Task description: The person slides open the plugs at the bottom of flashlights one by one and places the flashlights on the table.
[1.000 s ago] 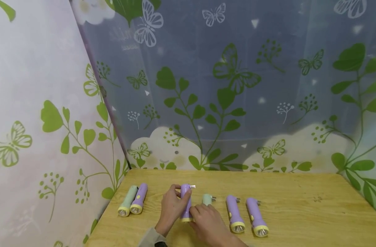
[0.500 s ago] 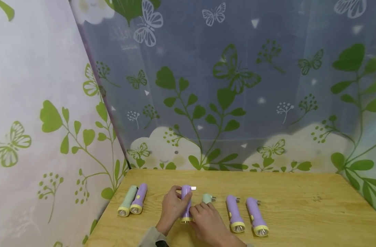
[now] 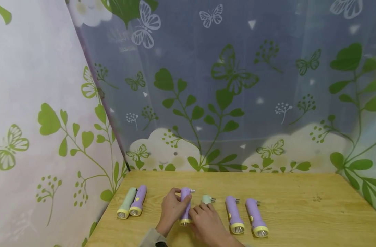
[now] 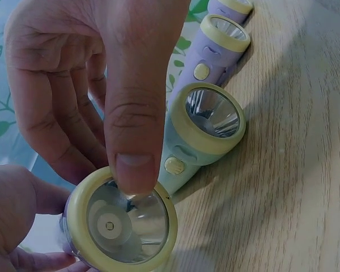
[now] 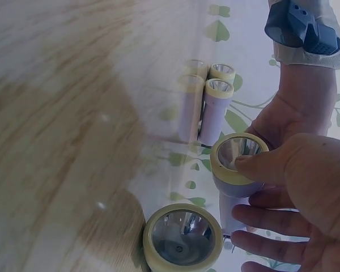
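Note:
In the head view, my left hand (image 3: 173, 210) grips a purple flashlight (image 3: 184, 195) upright over the table, its plug pins pointing right at the top. My right hand (image 3: 208, 222) holds the flashlight's yellow-rimmed head from the right. The left wrist view shows the right thumb (image 4: 133, 130) on the lens (image 4: 150, 226), with the left fingers (image 4: 48, 195) behind the rim. From the right wrist view, the other right fingers (image 5: 272, 221) lie beside the body. A green flashlight (image 3: 206, 199) stands behind the right hand, mostly hidden in the head view.
Two purple flashlights, one nearer (image 3: 234, 212) and one farther right (image 3: 256, 216), lie with pins out. At the left, a green flashlight (image 3: 127, 202) and a purple flashlight (image 3: 140, 197) lie side by side. Patterned cloth (image 3: 188, 103) hangs behind the wooden table (image 3: 299, 206).
The held flashlight has tilted slightly, so more of its lens shows at the lower end. Both hands keep their hold in nearly the same place. The head view has shifted a little.

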The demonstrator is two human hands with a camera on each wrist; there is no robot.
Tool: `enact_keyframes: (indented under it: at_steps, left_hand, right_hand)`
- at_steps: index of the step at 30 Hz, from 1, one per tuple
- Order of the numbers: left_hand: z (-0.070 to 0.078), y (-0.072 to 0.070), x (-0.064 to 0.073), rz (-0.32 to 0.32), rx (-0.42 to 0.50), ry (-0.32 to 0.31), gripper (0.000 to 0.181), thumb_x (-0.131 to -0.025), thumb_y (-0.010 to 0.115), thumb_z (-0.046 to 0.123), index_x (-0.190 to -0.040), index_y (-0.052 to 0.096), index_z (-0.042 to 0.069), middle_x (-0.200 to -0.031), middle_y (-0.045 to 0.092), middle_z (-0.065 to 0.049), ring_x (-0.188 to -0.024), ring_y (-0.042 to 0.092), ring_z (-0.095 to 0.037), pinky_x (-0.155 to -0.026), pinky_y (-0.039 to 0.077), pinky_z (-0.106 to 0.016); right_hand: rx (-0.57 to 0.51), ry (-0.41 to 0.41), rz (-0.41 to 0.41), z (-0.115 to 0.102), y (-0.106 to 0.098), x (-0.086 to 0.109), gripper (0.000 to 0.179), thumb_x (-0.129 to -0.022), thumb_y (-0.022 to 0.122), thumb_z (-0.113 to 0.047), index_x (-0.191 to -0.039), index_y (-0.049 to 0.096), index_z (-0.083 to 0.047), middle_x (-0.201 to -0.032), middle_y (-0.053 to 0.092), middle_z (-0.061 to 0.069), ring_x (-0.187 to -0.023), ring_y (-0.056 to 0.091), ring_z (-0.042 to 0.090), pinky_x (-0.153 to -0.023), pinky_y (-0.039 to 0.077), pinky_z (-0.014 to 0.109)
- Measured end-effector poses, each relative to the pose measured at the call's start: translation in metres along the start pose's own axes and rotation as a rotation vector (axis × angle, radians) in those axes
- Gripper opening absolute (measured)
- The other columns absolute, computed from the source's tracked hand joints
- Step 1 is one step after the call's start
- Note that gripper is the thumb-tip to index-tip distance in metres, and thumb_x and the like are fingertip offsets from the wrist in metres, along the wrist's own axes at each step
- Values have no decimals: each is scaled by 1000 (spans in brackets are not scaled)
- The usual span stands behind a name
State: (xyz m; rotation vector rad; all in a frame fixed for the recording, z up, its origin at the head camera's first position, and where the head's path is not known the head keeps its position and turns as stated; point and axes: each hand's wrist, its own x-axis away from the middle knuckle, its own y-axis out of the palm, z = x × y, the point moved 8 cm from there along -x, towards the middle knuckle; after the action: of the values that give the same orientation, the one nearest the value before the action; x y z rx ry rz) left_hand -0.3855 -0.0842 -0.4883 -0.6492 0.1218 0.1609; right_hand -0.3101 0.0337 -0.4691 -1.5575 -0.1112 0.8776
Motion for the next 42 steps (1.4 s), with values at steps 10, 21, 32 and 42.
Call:
enact_keyframes:
  at_steps: [10,21,32,42]
  left_hand:
    - [-8,3,-2,0,-17,-42,46,-84,79,32,-113,66,-2,-79,71,-10,-61,62,-16,-52,48,-26]
    - [-16,7,-4,-10,-38,-50,45,-84,79,31,-110,67,-3,-79,71,-11,-63,63,-17,-53,48,-27]
    - [-18,10,-8,-26,-49,-41,45,-84,79,33,-108,69,-4,-82,74,-14,-66,66,-19,-56,51,-30]
    - [-26,11,-7,-27,-87,-63,44,-84,78,35,-107,69,-2,-84,73,-11,-70,66,-19,-60,51,-32]
  right_hand:
    - [-11,25,-51,0,6,-2,22,-86,78,-35,-98,69,-19,-99,74,-4,-95,62,16,-86,50,40]
    - [21,44,-57,-3,9,-1,21,-85,79,-36,-98,71,-22,-97,74,-7,-95,61,15,-88,48,41]
    - [34,59,-60,-2,14,-3,21,-84,79,-35,-98,72,-21,-96,75,-6,-94,61,16,-92,47,41]
    - [50,52,-94,-5,14,-3,22,-84,79,-37,-99,72,-22,-95,74,-8,-93,60,15,-91,46,43]
